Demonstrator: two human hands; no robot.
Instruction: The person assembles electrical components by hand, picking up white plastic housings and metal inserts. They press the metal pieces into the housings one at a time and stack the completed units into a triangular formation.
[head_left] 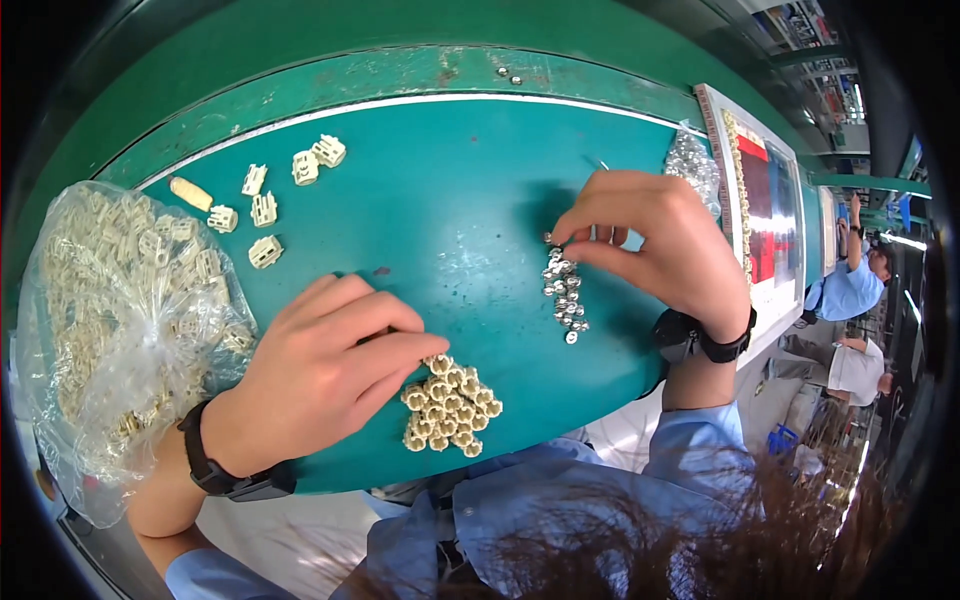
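My left hand reaches in over the green table, its fingertips closed at the far edge of a cluster of cream plastic sockets. The fingers seem to pinch the topmost socket, though they partly cover it. These sockets are round and hollow, standing side by side with their openings up. To the right, my right hand has thumb and forefinger pinched on a small shiny metal piece. That piece is at the far end of a narrow heap of similar metal parts.
A clear plastic bag full of cream parts sits at left. Several loose cream parts and a tan stub lie near it. A bag of metal parts and a white-framed tray stand at far right. A co-worker is beyond.
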